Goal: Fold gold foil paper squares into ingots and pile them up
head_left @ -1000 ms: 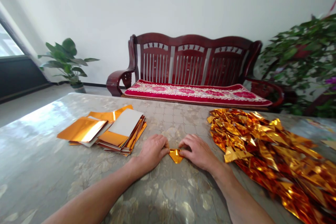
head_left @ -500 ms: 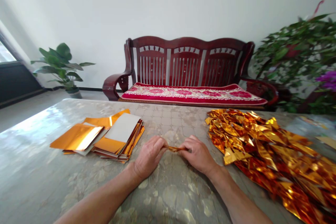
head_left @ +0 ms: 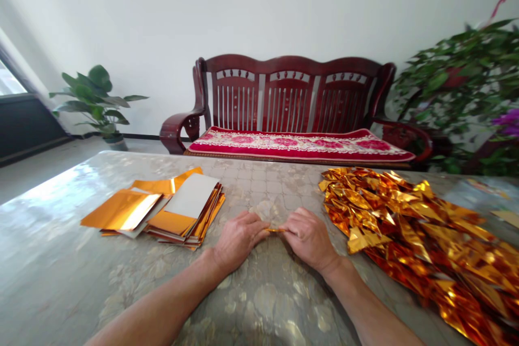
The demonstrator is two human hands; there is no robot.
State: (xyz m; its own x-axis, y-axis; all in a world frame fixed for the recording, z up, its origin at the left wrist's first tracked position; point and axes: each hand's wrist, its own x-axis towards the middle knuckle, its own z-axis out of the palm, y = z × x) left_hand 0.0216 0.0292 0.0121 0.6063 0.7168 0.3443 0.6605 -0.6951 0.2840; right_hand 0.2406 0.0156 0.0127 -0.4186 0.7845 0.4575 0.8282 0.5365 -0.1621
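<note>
Between my two hands is a narrow folded piece of gold foil paper [head_left: 276, 230], mostly covered by the fingers. My left hand [head_left: 240, 238] pinches its left end and my right hand [head_left: 307, 237] grips its right end, both low over the table. To the left lies a stack of gold foil sheets [head_left: 172, 221], some with the pale backing up; a few flat sheets [head_left: 120, 210] spread beside it. A large heap of folded gold foil pieces [head_left: 405, 227] fills the right side, close to my right hand.
The table [head_left: 259, 303] has a glossy patterned cover. Behind it stands a dark red wooden bench [head_left: 284, 102] with a red floral mat [head_left: 300, 143]. Potted plants stand at left [head_left: 97, 97] and right [head_left: 458, 81]. A clear plastic bag [head_left: 482, 192] lies at the far right.
My left hand has moved a little right, toward my right hand. Less of the foil piece shows between them, and it looks narrower. The stack and heap lie as before.
</note>
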